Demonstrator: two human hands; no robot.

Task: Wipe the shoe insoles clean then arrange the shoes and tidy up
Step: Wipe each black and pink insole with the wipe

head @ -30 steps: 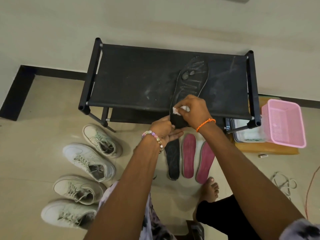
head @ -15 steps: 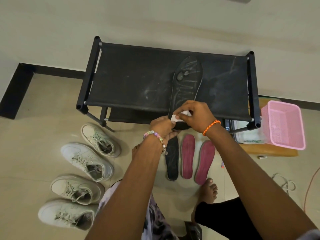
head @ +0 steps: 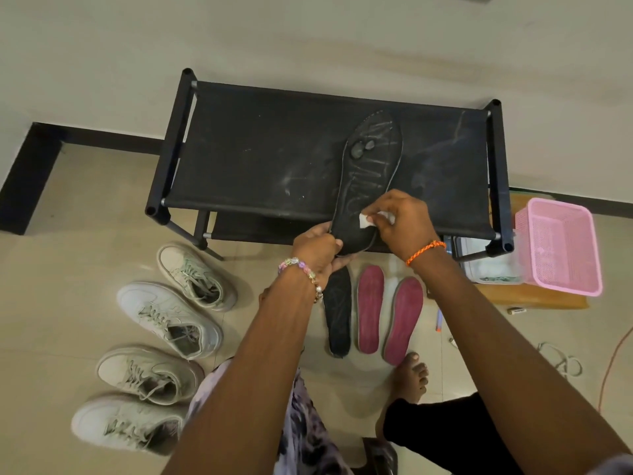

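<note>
Well to the left of the left hand [head: 317,246], four pale sneakers [head: 169,315] sit in a loose column on the floor. The left hand curls round the heel end of a black insole [head: 368,176], thumb on top, holding it up over a black rack [head: 274,152]. Just to its right, the right hand [head: 404,219] pinches a small white wipe [head: 364,221] against the insole's near end. Below both hands, another black insole [head: 338,311] and two magenta insoles [head: 387,313] lie side by side on the floor. Right of the right hand stands a pink basket [head: 561,245].
</note>
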